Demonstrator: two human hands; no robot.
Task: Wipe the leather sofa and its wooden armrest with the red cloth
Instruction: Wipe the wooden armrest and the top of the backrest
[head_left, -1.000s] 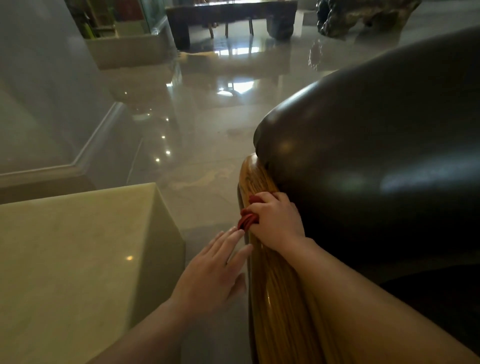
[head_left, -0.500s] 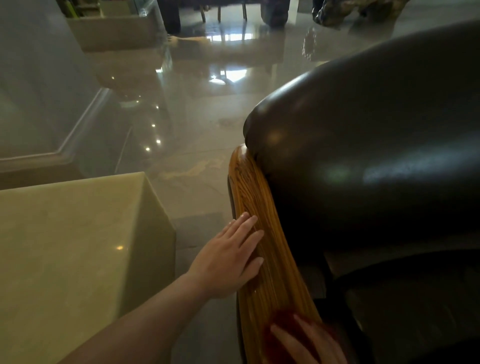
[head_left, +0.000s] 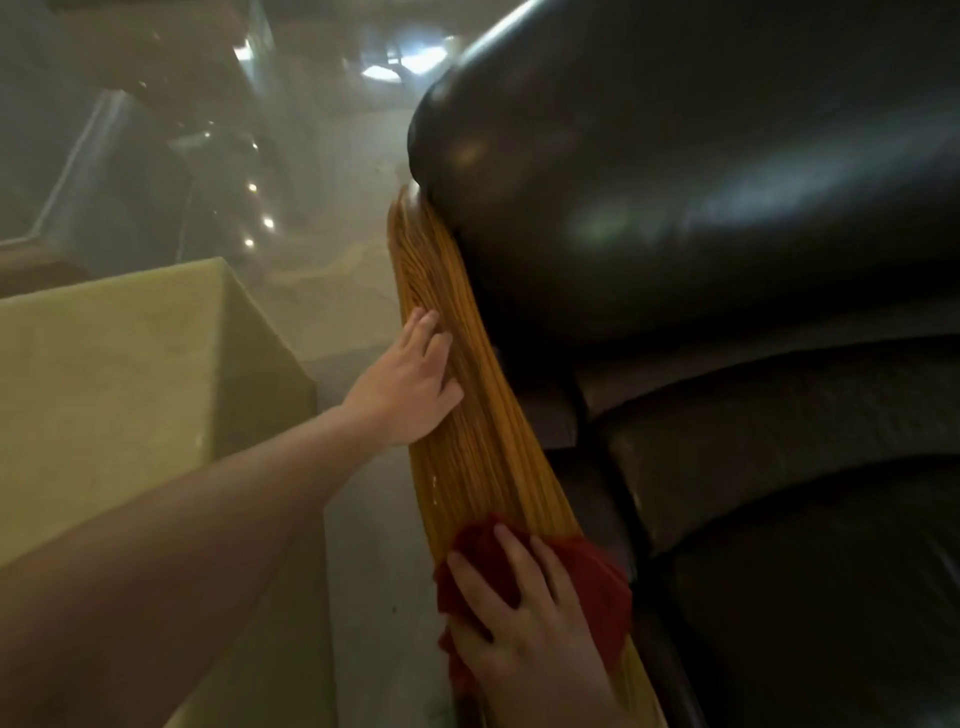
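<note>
The dark leather sofa (head_left: 701, 197) fills the right side, its rounded back above and its seat cushions below. Along its left side runs the striped, orange-brown wooden armrest (head_left: 467, 415). My right hand (head_left: 524, 639) lies flat on the red cloth (head_left: 597, 587), pressing it onto the near end of the armrest. My left hand (head_left: 410, 384) rests open on the armrest's outer edge farther up, fingers spread and holding nothing. The frame is blurred.
A pale yellow-green stone block (head_left: 119, 374) stands close to the left of the armrest, with a narrow strip of glossy floor (head_left: 358, 545) between them. Shiny floor with light reflections stretches beyond.
My right hand has dragged the red cloth from the far part of the armrest down to its near end. My left hand stayed on the armrest edge. The view has tilted down.
</note>
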